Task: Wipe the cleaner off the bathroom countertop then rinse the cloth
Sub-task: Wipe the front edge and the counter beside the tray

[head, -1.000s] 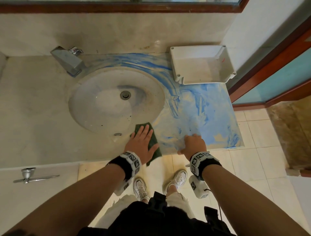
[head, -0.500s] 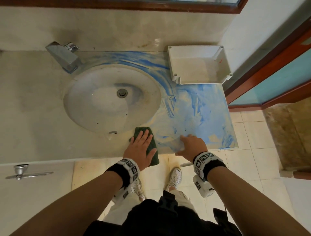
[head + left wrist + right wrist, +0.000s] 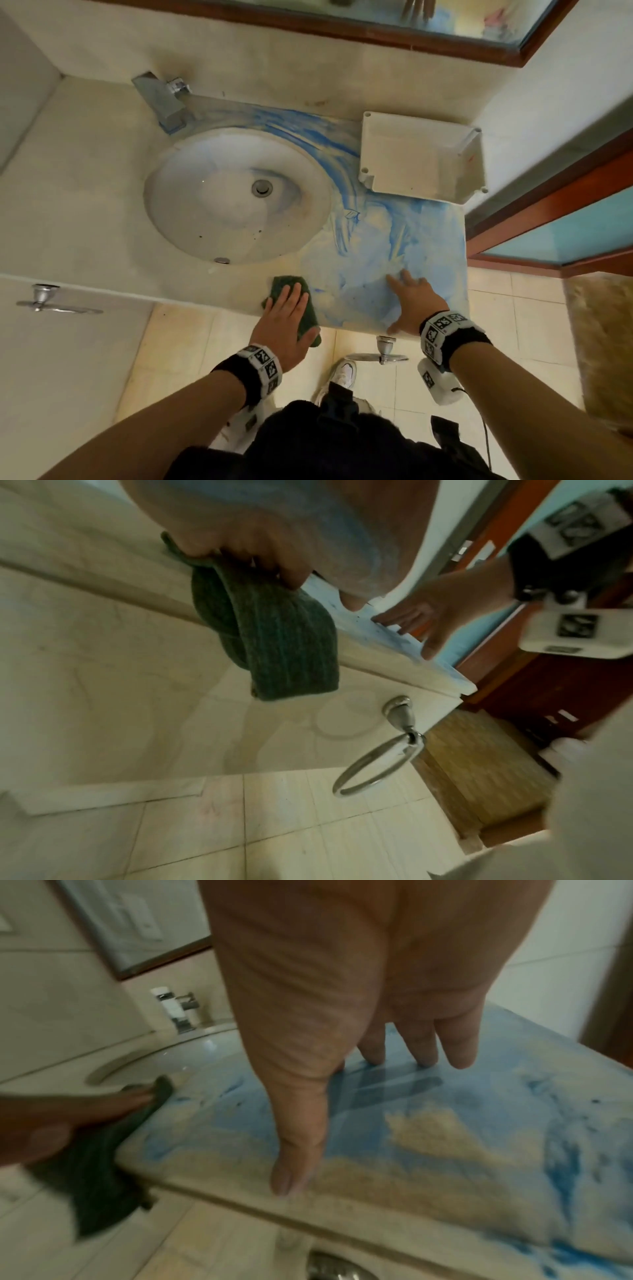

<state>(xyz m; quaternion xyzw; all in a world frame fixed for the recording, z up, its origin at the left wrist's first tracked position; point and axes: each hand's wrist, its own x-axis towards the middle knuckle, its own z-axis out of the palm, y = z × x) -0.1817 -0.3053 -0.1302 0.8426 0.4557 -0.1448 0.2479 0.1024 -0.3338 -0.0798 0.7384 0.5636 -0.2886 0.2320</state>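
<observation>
A dark green cloth [image 3: 286, 283] lies at the front edge of the beige countertop [image 3: 85, 205], just right of the sink's front rim. Part of the cloth [image 3: 284, 647] hangs over the edge. My left hand [image 3: 289, 308] presses flat on it with straight fingers, thumb beside the hanging part. Smeared blue cleaner [image 3: 411, 246] covers the counter right of the sink and arcs behind the basin. My right hand [image 3: 404, 301] rests flat on the blue patch with spread fingers [image 3: 424, 1047] and holds nothing.
The round sink [image 3: 222, 205] has a chrome faucet [image 3: 161, 99] at its back left. A white plastic tray [image 3: 421, 161] sits at the back right corner. A chrome towel ring [image 3: 380, 764] hangs below the counter's front. A door frame stands right.
My left hand has dragged the cloth from the sink's rim toward the front edge. My right hand, curled at the edge before, now lies flat and farther onto the blue patch.
</observation>
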